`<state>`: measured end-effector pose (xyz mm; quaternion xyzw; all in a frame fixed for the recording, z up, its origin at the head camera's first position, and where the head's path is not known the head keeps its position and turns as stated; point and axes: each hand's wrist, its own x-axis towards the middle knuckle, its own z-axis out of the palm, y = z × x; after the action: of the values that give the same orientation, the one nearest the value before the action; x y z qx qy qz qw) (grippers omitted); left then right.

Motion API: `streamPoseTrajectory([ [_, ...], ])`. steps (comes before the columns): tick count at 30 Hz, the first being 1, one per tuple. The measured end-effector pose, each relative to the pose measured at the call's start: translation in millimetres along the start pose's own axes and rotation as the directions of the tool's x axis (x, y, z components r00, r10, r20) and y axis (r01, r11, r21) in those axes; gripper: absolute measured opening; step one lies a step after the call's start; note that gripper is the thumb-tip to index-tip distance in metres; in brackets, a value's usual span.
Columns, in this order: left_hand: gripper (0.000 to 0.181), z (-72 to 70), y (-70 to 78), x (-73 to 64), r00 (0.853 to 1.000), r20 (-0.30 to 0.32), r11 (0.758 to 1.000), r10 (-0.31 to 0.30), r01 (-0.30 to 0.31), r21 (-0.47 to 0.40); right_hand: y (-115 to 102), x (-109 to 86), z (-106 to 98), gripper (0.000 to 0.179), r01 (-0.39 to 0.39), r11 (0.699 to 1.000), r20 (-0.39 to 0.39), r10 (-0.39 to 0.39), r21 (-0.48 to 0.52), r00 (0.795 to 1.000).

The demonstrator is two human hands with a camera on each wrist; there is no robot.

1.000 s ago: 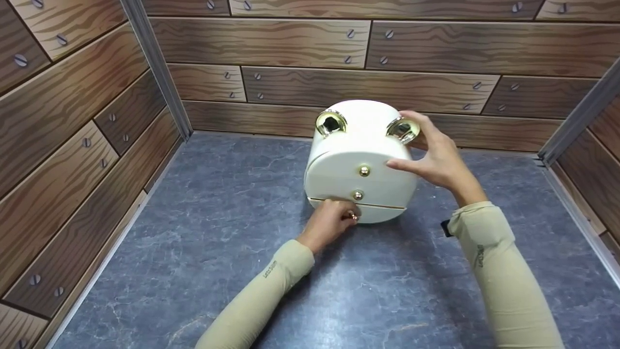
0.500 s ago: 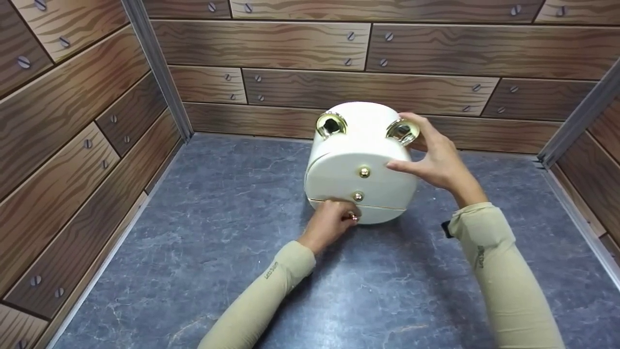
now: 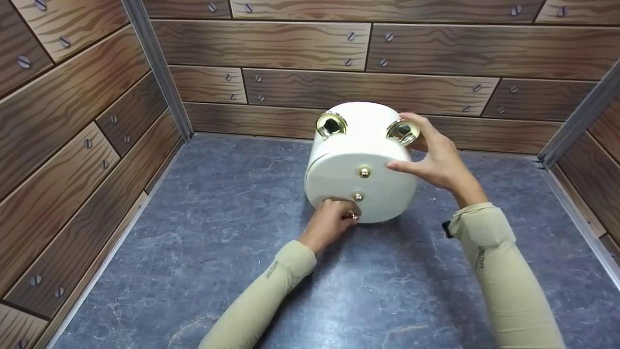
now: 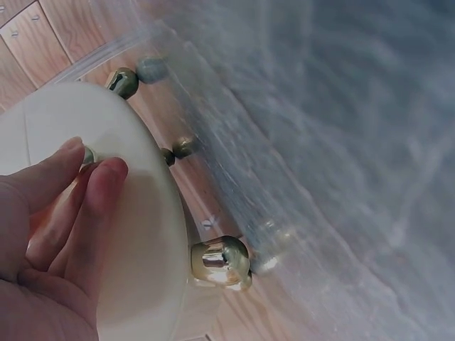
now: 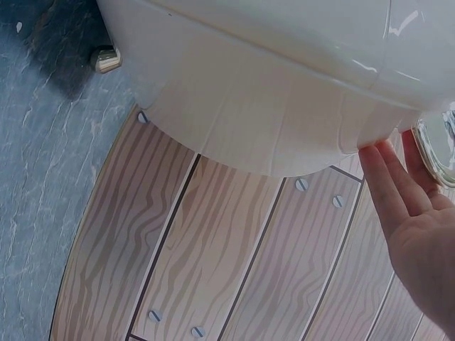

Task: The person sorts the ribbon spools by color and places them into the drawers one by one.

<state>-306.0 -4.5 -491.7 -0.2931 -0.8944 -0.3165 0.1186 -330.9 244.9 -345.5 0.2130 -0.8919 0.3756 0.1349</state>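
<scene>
Head view. A glossy cream-white rounded box (image 3: 361,160) stands toward the back of a blue-grey marbled tabletop (image 3: 193,242), close to a back wall printed as brown wood planks with screw heads (image 3: 290,43). The box is smooth and drum-shaped, with a flat oval front face. That face carries small round gold knobs in a vertical line: an upper knob (image 3: 364,171), a middle knob (image 3: 358,196) and a bottom knob (image 3: 354,217). Two shiny gold rings sit on top, one on the left (image 3: 331,124), one on the right (image 3: 403,130). The left hand (image 3: 329,224) reaches low at the front, its fingertips curled and pinching the bottom knob. The right hand (image 3: 438,155) is spread against the box's right side, fingers straight, thumb on the front face, fingertips by the right ring. Both forearms wear beige sleeves (image 3: 503,271).

Left wrist view. Thumb and finger (image 4: 99,185) are closed on a small knob (image 4: 88,155) on the cream face (image 4: 142,270). More gold knobs stand out past the edge; the nearest (image 4: 219,259) is mirror-bright. The background is blurred.

Right wrist view. The straight fingers (image 5: 391,185) touch the box's curved wall (image 5: 284,106), beside a gold ring (image 5: 439,145). A small gold foot (image 5: 105,60) sits under the box on the marbled surface.
</scene>
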Motion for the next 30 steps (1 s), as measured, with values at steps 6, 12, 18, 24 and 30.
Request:
streamPoseTrajectory([
  [6,0.013,-0.2,0.4,0.0,1.000,0.017,1.000,-0.010,0.010,0.002,-0.3,-1.0,0.4,0.102,-0.009,1.000,0.000,0.009,0.004,1.000],
  [12,0.014,-0.2,-0.3,-0.6,1.000,0.026,1.000,-0.012,0.011,0.007,0.9,-1.7,2.3,0.101,0.000,0.999,0.004,0.000,0.039,1.000],
  [18,0.014,-0.5,0.0,-1.5,1.000,0.028,1.000,-0.004,0.005,-0.001,0.4,-2.0,1.8,0.101,0.004,0.998,0.006,-0.004,0.060,1.000],
  [24,0.015,-1.8,0.4,-3.1,0.999,0.035,1.000,0.000,0.000,0.004,0.3,-2.0,1.6,0.101,0.005,0.999,0.006,-0.005,0.053,1.000],
  [30,0.018,-3.2,1.4,-6.3,0.998,0.062,0.999,0.017,-0.020,0.035,2.4,-2.7,4.0,0.103,0.012,0.998,-0.005,-0.011,0.066,1.000],
])
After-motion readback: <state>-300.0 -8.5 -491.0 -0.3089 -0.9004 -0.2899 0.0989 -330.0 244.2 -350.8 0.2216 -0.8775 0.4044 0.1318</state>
